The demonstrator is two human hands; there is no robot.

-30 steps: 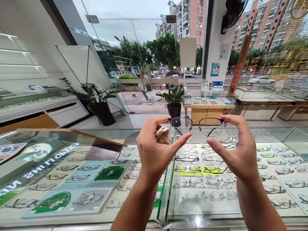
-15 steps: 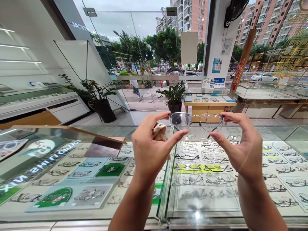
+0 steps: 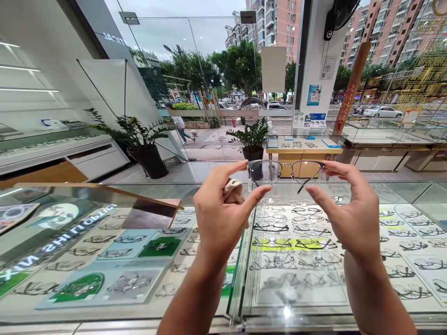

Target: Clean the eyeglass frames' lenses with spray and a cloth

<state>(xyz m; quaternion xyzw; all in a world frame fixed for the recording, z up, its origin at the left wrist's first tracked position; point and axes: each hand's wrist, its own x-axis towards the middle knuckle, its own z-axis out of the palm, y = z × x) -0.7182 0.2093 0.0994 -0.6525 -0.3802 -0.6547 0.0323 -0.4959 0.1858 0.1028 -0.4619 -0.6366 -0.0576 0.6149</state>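
Observation:
A pair of thin-framed eyeglasses (image 3: 287, 164) is held up above the glass counter, lenses facing me, with a dark temple tip showing below the right lens. My left hand (image 3: 221, 209) grips the left end of the frame with its fingertips and also has a beige cloth (image 3: 233, 191) tucked in its palm. At the right end, my right hand (image 3: 352, 209) pinches the frame near the hinge, thumb apart below the lens. Under both hands, rows of glasses (image 3: 296, 228) lie inside the display case.
A glass display counter (image 3: 240, 298) spans the front. On its left is a tilted brown-edged panel (image 3: 150, 214). Beyond stand two potted plants (image 3: 148, 160), a wooden display cabinet (image 3: 303, 157) and a glass front. Outside, a person (image 3: 181, 128) walks.
The eyeglasses have tilted slightly, so their dark upper rims show more. Both hands have shifted very little. The person outside has moved left.

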